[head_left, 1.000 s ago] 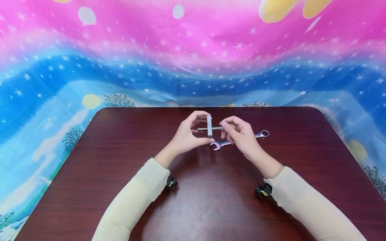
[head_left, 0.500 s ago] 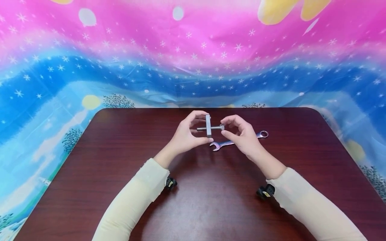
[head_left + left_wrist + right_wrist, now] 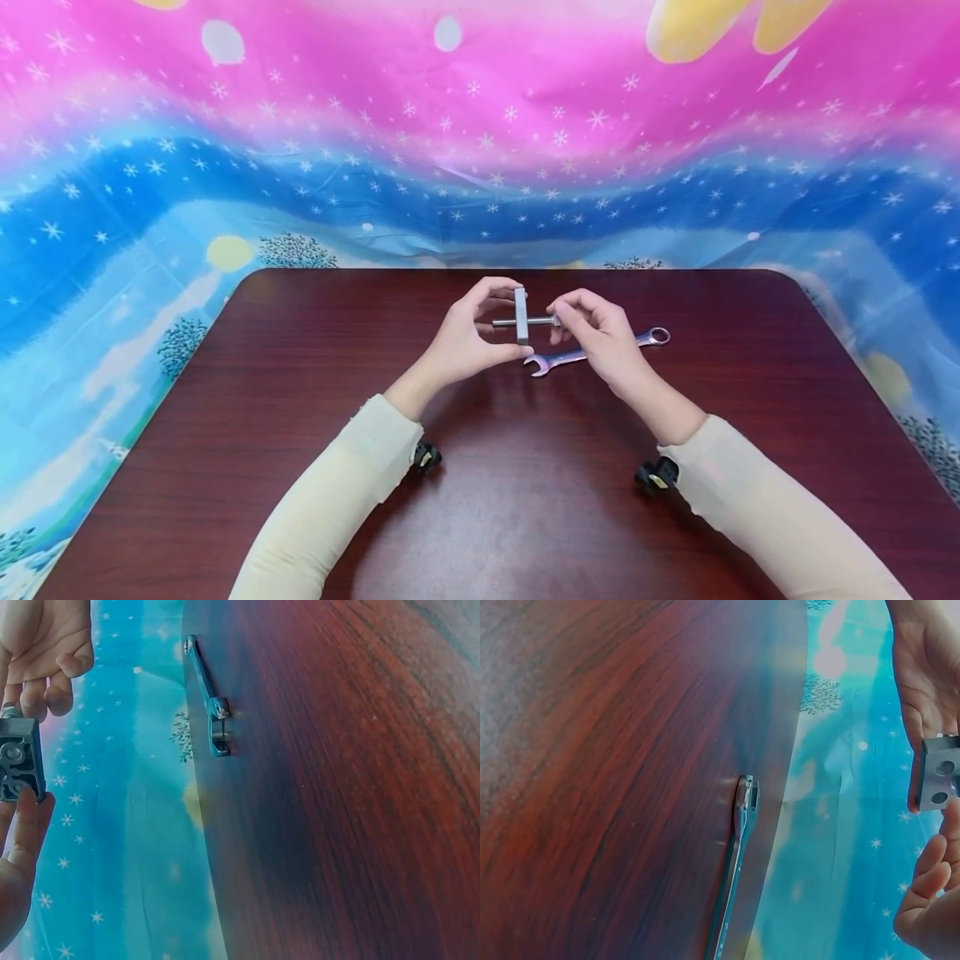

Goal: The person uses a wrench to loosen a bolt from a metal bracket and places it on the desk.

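Main change: right hand [image 3: 600, 333] re-gripped. Half a second earlier its thumb and fingers stood apart, with the bolt head bare between them; a second earlier they were pinched on it. At this moment thumb and fingertips were closed on the bolt [image 3: 540, 321] again, at the head end, mostly covering the head. Pinch was narrow; other fingers were curled in loosely.

Left hand [image 3: 465, 333] showed no clear change. It held the block [image 3: 521, 315] by its two ends, thumb at the near end, fingertips at the far end, so the span was wide. Block stood off the table [image 3: 525, 500], between the two hands. Bolt passed through it, plain end out on the left-hand side, head end on the right. Left wrist view showed a block face with a round hole and cut-out shapes; right wrist view showed a face with round holes.

Pinch, release, pinch again looked like bolt handling in short strokes, judging by the frames; whether the bolt turned or slid could not be told. Length of shaft showing on either side looked about the same, so little headway was visible.

Wrench [image 3: 553, 362] lay on the table under and beyond the right hand, untouched, unmoved. Patterned cloth [image 3: 480, 125] hung behind.
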